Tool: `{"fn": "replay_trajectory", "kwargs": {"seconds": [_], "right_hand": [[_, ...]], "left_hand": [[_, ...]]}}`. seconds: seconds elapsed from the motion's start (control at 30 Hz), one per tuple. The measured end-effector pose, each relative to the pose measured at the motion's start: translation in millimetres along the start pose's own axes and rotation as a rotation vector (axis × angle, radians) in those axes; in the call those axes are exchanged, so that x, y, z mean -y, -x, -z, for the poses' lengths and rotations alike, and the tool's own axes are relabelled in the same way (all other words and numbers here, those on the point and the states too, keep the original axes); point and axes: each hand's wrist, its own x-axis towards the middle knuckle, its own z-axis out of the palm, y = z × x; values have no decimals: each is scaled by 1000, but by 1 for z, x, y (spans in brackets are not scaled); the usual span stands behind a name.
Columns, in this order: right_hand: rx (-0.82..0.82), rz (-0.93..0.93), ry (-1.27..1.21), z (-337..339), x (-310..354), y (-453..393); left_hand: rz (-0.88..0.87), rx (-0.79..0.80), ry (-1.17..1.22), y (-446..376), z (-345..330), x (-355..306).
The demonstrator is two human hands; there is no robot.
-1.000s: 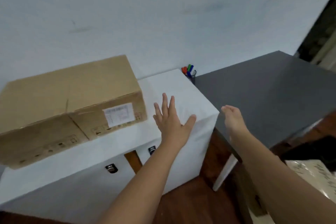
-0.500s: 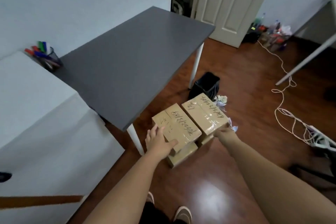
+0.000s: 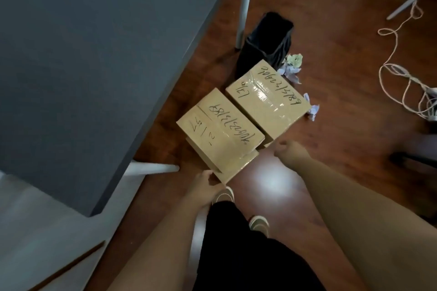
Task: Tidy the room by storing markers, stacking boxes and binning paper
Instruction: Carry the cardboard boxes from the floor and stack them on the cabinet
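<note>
Two taped cardboard boxes with handwriting lie side by side on the wooden floor. The left box rests on a lower box. The right box lies beside it. My left hand curls against the near corner of the lower box. My right hand reaches down at the near end of the gap between the boxes, with its fingers hidden. A black bin stands behind the boxes. Crumpled paper lies beside the bin, and another piece sits by the right box.
A dark grey table with white legs overhangs the left side. A white cabinet stands at the lower left. A looped cord trails over the floor at the right. My feet stand just in front of the boxes.
My view has swung from the cabinet top with the large box down to the floor. Both hands have dropped to the near side of the floor boxes.
</note>
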Motion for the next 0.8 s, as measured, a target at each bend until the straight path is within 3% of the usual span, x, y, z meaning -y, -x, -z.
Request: {"fn": "replay_trajectory", "kwargs": {"seconds": [0.27, 0.6, 0.7, 0.8], "right_hand": [[114, 154, 294, -60, 13, -116], [27, 89, 149, -108, -4, -209], [149, -29, -19, -103, -7, -212], [248, -8, -70, -97, -7, -194]], "left_hand": [[148, 124, 93, -97, -26, 27], [306, -31, 786, -164, -82, 25], [428, -130, 1025, -161, -83, 28], [441, -299, 1124, -149, -64, 34]]}}
